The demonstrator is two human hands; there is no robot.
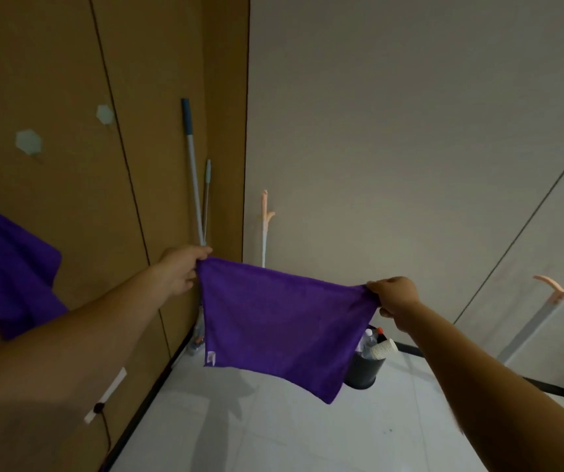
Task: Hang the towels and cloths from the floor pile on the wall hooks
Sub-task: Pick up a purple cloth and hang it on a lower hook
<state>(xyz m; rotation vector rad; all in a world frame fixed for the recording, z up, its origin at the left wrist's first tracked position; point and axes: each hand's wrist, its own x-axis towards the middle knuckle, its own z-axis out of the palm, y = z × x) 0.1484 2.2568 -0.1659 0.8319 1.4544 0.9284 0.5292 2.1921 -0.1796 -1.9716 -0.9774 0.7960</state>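
1. A person stretches a purple cloth (284, 321) at arm's length in the room corner. It hangs in the air between both hands, clear of the floor (273, 437) and touching no hook.
2. The left hand (182, 272) has its grip pinched on the cloth's upper left corner. The right hand (394, 294) has its grip pinched on the upper right corner. We judge the two-corner hold is meant to pull the top edge taut and let the cloth fall flat, so it can be draped rather than bunched.
3. A small white label shows at the lower left corner, so we take the plain edge to be the one held up for hanging.
4. On the brown wall (69, 63) to the left, a second purple towel (8, 267) hangs spread out. Above it we see a pale hexagonal hook (28, 142) with nothing on it, which looks like the likely target.
5. A peach hook (267, 212) sits on the pale wall just behind the cloth, another free candidate.
6. Two mop handles (192, 172) lean in the corner, and a black bin (362, 373) with bottles and a paper cup stands below the cloth's right side.
7. The floor pile is out of view.
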